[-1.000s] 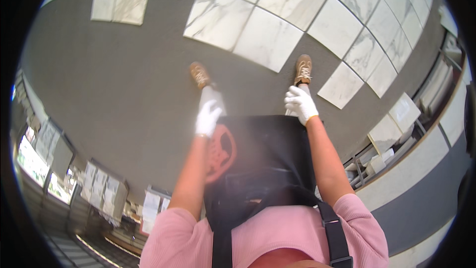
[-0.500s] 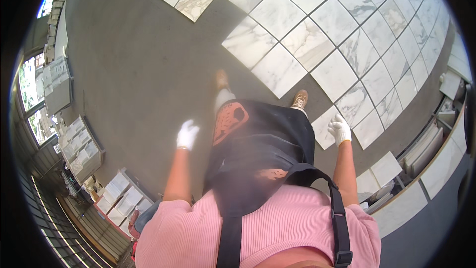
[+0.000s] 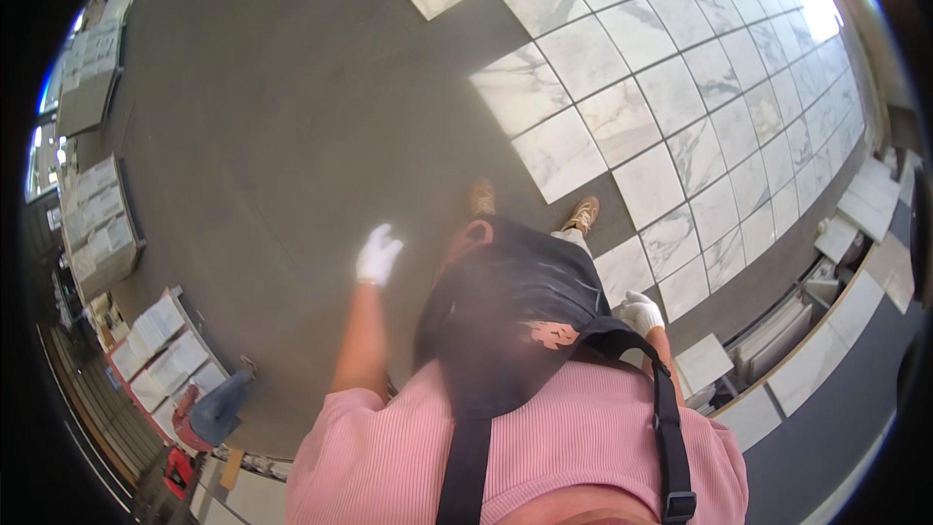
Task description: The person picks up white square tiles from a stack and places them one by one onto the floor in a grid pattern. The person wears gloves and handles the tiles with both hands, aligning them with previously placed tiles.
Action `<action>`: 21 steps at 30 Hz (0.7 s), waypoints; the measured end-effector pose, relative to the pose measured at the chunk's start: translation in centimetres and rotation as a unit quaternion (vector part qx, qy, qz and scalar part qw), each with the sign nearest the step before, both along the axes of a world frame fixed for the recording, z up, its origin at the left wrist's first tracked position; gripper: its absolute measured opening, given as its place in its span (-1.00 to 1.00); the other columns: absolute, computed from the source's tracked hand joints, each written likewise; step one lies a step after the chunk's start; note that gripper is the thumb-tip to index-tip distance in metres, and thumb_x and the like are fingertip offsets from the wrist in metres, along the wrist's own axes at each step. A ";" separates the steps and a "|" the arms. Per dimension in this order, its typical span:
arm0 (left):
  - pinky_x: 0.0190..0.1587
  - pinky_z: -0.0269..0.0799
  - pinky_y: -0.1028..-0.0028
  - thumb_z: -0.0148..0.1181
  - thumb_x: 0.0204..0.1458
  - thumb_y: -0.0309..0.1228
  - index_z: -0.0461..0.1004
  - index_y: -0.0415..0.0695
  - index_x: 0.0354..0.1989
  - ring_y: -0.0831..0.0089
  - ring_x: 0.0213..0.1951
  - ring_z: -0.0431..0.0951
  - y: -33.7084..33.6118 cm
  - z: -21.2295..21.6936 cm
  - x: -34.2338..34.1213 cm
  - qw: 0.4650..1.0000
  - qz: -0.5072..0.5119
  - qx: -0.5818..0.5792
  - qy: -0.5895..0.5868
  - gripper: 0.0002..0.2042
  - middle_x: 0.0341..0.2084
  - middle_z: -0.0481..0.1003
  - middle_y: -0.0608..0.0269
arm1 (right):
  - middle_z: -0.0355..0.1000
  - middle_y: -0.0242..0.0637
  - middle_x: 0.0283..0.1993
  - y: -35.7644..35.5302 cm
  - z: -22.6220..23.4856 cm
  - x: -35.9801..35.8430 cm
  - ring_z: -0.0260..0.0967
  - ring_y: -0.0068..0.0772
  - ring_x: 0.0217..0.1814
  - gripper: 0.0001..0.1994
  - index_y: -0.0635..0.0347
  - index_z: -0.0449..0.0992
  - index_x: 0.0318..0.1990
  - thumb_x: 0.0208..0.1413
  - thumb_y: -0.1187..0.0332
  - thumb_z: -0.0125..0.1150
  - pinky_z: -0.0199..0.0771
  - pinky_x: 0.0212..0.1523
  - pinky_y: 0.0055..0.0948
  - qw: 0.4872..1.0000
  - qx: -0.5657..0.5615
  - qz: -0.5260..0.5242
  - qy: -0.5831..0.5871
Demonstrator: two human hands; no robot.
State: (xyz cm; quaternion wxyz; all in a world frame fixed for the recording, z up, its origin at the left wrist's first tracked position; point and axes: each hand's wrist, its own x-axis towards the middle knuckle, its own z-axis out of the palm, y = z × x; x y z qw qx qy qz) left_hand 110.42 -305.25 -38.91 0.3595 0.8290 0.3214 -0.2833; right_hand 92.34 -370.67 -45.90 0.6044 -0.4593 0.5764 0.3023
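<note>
My left hand, in a white glove, hangs over the bare grey floor. Its fingers are a little apart and it holds nothing. Close to the side of my black apron is my right hand, also gloved in white. Its fingers are loosely bent, with nothing visible in them. White marble tiles with grey and tan veins lie in rows on the floor, ahead and to the right. Beside their stepped edge stand my brown shoes, on the grey floor.
Along the left stand racks of pale tile samples. A person in jeans is near the lower-left display. On the right, a low shelf unit holds upright slabs, with a pale tile at its near end.
My view has turned, so the laid tiles sit further right and the person at lower left shows more. My left foot has come closer to the right one. My right hand has drawn in toward the apron.
</note>
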 end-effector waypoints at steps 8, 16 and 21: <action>0.14 0.47 0.26 0.35 0.06 -0.24 0.39 -0.10 0.32 0.21 0.04 0.60 9.8 0.3 -9.8 0.990 0.116 0.059 0.047 -0.39 0.01 0.61 0.00 | 0.53 -0.27 -0.23 6.2 5.7 10.1 0.49 -0.36 -0.36 -0.55 0.23 0.48 0.22 0.14 0.56 0.23 0.46 -0.40 -0.35 0.987 -0.022 0.153 -0.049; 0.11 0.48 0.25 0.35 0.06 -0.16 0.39 -0.08 0.32 0.23 -0.01 0.61 4.0 2.0 -20.2 0.968 0.248 0.036 -0.008 -0.37 -0.04 0.62 0.01 | 0.56 -0.32 -0.11 6.3 7.8 18.1 0.51 -0.41 -0.30 -0.49 0.18 0.52 0.23 0.05 0.51 0.26 0.53 -0.33 -0.39 0.950 -0.040 0.289 -0.114; 0.10 0.45 0.28 0.34 0.07 -0.15 0.37 -0.11 0.33 0.22 0.03 0.56 -2.4 1.0 -29.8 0.965 0.256 0.056 0.004 -0.36 0.05 0.55 0.00 | 0.54 -0.28 -0.14 3.0 5.5 16.7 0.51 -0.33 -0.22 -0.58 0.18 0.58 0.09 0.00 0.46 0.34 0.55 -0.29 -0.28 0.920 -0.039 0.360 -0.147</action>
